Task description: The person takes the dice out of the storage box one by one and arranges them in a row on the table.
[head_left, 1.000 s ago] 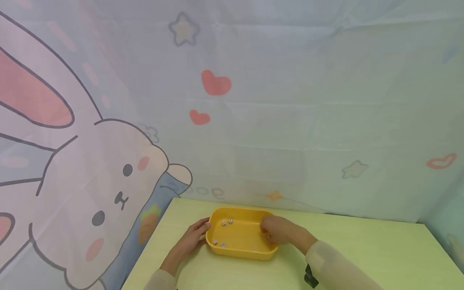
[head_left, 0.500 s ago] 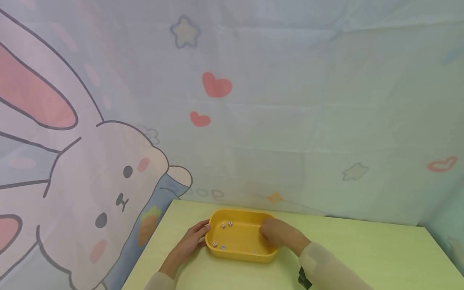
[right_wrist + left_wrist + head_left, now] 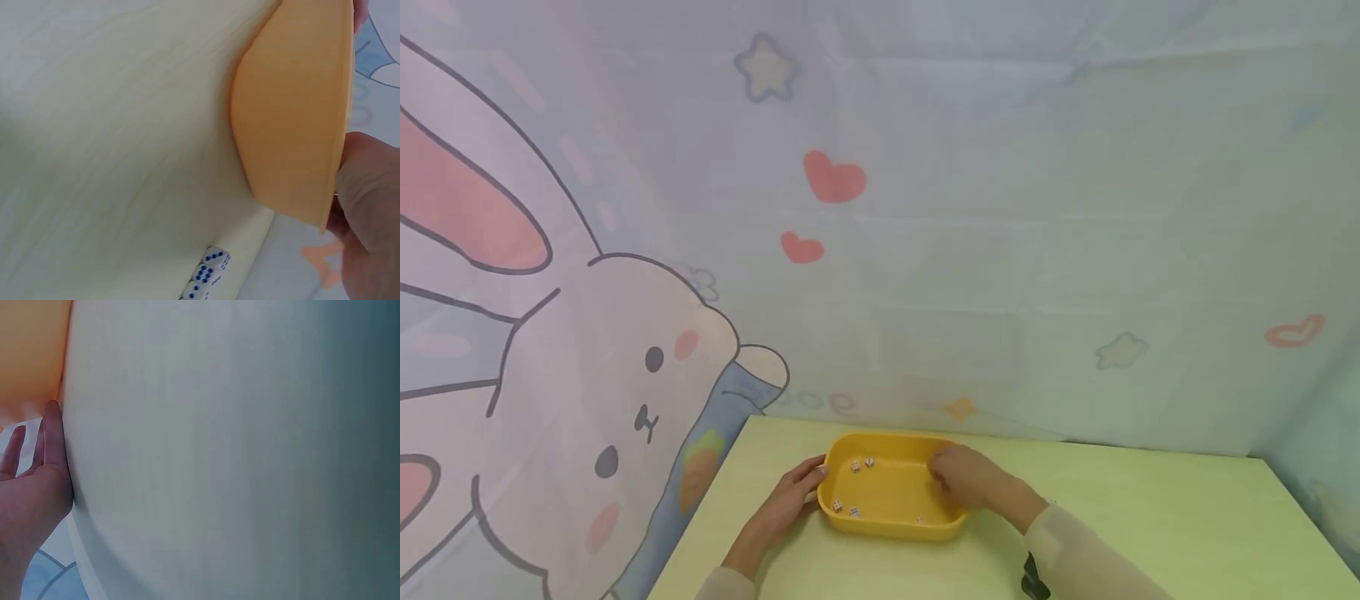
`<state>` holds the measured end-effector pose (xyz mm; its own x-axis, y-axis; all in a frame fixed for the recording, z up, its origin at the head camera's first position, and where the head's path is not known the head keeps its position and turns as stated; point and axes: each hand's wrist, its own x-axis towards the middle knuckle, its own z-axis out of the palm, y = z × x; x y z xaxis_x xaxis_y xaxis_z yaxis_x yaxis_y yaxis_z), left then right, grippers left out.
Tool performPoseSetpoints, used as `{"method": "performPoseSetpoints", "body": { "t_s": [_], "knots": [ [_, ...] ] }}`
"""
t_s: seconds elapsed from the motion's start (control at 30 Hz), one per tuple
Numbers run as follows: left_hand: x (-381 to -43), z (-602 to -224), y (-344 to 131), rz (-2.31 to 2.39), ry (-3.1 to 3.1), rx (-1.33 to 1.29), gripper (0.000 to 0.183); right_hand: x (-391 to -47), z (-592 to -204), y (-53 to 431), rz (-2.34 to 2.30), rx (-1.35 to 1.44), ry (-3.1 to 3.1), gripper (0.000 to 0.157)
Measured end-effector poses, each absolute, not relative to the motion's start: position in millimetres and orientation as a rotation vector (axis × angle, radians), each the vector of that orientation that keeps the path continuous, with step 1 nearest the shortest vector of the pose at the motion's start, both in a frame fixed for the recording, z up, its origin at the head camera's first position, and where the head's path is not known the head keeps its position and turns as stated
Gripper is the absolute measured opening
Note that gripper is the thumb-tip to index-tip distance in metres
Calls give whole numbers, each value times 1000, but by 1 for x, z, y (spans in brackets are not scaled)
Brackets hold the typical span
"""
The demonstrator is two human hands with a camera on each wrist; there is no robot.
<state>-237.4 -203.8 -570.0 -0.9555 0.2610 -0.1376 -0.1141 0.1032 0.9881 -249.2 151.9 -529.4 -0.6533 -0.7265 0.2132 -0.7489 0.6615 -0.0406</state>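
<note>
A yellow plastic tray (image 3: 880, 530) stands on the table, and several small white dice (image 3: 854, 467) lie scattered on its floor. My left hand (image 3: 792, 497) is at the tray's left end, its fairly straight fingers touching the outer wall; the left wrist view shows the fingertips (image 3: 52, 411) against it. My right hand (image 3: 972, 477) reaches over the right rim, fingers bent down inside. Its fingertips are hidden, so whether a die is between them does not show. On the table outside the tray, a row of dice with blue pips (image 3: 204, 273) appears in the right wrist view.
The light yellow-green table (image 3: 1157, 517) extends to the right of the tray. A cloth backdrop (image 3: 970, 208) with a printed rabbit hangs behind the table's far edge. A black object (image 3: 1034, 579) sits at the right wrist.
The whole head view has shifted slightly. My right hand stays in the tray's right end with small movements, and my left hand keeps its place. The dice in the tray look unmoved.
</note>
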Motion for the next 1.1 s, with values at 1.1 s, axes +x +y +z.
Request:
{"method": "performPoseSetpoints", "body": {
  "t_s": [1.1],
  "knots": [
    [-239,-572,-198,1952,2133,106,61,-193,-570,341,920,494,-2789,16]
  ]
}}
